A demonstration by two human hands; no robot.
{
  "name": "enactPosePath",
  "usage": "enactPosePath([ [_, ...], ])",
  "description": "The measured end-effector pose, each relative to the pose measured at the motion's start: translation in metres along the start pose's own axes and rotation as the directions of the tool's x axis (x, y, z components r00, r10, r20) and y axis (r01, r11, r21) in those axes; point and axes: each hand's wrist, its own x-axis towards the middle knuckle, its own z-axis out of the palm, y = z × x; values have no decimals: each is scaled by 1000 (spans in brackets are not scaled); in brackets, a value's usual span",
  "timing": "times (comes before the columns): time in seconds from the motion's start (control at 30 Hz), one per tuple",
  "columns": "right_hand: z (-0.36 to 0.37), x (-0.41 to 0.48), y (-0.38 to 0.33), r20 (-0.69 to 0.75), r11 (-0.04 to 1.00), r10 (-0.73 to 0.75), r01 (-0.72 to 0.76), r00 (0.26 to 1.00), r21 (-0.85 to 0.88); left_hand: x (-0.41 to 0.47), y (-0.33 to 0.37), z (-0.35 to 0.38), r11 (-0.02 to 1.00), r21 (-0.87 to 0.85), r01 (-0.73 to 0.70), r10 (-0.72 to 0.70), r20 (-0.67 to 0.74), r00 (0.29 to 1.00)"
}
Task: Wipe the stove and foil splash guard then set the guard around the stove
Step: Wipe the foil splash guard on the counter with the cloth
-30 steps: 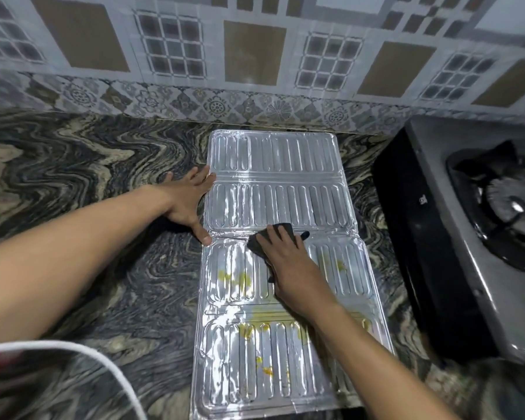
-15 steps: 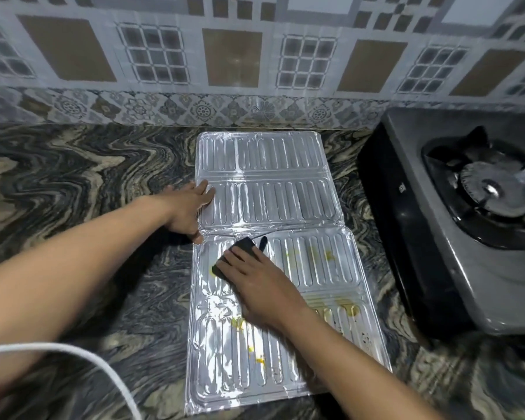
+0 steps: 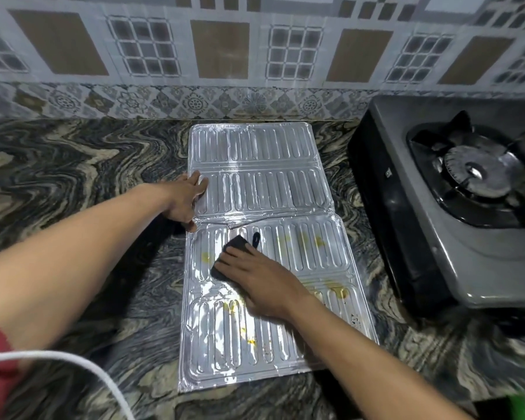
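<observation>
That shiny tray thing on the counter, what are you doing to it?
A person is cleaning the foil splash guard, which lies flat on the counter beside the stove. The left hand presses on its edge, and the right hand rubs a dark cloth over it. Yellow spots remain.

Marbled stone countertop [image 3: 73,183]: foil splash guard [image 3: 255,165] lies flat at centre; gas stove [image 3: 437,237] stands at 3 o'clock, just beside it.

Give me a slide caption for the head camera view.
Right hand wipes stained foil splash guard with dark cloth; left hand steadies it.
</observation>
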Motion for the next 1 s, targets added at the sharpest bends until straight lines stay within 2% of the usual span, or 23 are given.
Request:
enactPosePath([
  [0.1, 0, 2, -8, -43, 999, 22, -21, 999, 32, 1, 1, 0, 1000, -2, 6, -6, -6, 1000],
  [0.17, -4, 10, -4, -86, 986, 156, -150, 984, 73, 1, 2, 0, 1000, -4, 11, -11, -5, 1000],
  [0.23, -12, 17, 6, -114, 952, 296, -283, 948, 114, 0, 4, -1, 1000, -6, 17, -17, -3, 1000],
  [0.5, -25, -12, 59, -141, 830, 558, -551, 818, 87, 1, 3, 3, 999, -34, 30, -31, -34, 999],
  [0.7, -31, -42, 79, -96, 726, 687, -686, 720, 56, -10, 7, 19, 997, -73, -26, 16, -131, 991],
  [0.83, -37, -54, 75, -117, 672, 740, -733, 662, 100, -13, -3, 28, 994, -93, -52, 39, -129, 991],
  [1.0, -19, -35, 31, -191, 675, 733, -734, 653, 80, -12, 0, 24, 998, -15, -53, 51, -109, 993],
])
